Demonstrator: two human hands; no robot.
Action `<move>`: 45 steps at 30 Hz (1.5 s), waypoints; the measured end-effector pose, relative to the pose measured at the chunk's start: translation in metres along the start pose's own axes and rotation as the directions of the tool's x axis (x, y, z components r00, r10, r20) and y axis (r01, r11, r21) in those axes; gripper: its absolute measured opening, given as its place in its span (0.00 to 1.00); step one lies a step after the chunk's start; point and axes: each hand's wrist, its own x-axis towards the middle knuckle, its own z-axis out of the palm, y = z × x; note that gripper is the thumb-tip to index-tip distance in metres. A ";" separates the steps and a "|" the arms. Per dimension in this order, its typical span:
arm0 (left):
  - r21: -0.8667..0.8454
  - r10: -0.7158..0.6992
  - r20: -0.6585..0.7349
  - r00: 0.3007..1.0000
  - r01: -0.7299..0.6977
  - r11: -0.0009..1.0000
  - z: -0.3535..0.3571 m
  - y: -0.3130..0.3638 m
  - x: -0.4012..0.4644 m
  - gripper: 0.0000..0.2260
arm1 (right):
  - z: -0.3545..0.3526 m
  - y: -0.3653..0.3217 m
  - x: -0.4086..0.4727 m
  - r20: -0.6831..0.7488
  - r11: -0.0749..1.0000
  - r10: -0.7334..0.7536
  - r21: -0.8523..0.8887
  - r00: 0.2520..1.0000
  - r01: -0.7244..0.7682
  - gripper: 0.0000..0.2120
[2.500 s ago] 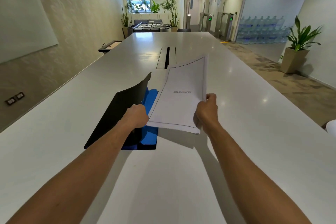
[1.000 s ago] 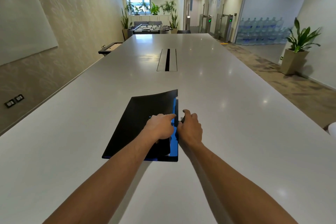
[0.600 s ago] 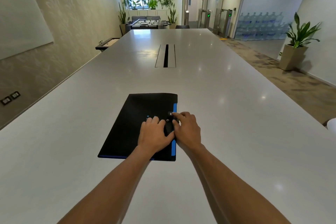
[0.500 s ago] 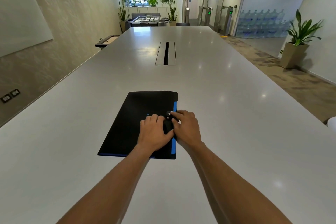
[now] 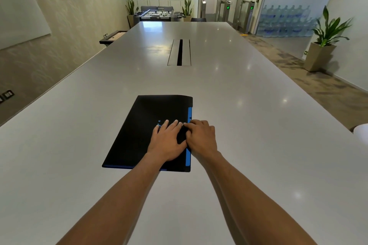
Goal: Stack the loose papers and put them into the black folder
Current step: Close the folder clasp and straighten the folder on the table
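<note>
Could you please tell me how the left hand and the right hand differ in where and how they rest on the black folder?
The left hand lies flat, fingers spread, well inside the black folder; the right hand sits at its right edge, over the blue strip, fingers curled inward. The left fingers point away; the right fingertips point toward the left hand. Both press the closed folder and grasp nothing.

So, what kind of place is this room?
Probably an office meeting room: a long white conference table with a central cable slot, access turnstiles, and stacked blue water bottles behind.
</note>
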 end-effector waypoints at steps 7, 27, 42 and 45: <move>0.012 0.013 0.045 0.999 -0.014 1.000 -0.006 0.000 0.004 0.33 | 0.003 0.000 0.004 0.004 0.999 0.033 0.029 0.999 -0.033 0.17; -0.234 -0.549 -0.178 0.816 0.507 0.829 -0.034 -0.019 -0.003 0.18 | -0.005 -0.008 -0.004 -0.077 0.947 0.313 0.103 0.947 -0.305 0.14; -0.692 -0.683 0.219 0.697 0.605 0.395 -0.089 -0.091 0.002 0.27 | -0.025 -0.015 0.009 0.289 0.442 0.507 0.722 0.812 -0.533 0.05; -0.787 -0.672 0.280 0.686 0.564 0.248 -0.091 -0.102 0.008 0.23 | -0.030 -0.008 0.014 0.378 0.309 0.443 0.787 0.813 -0.534 0.16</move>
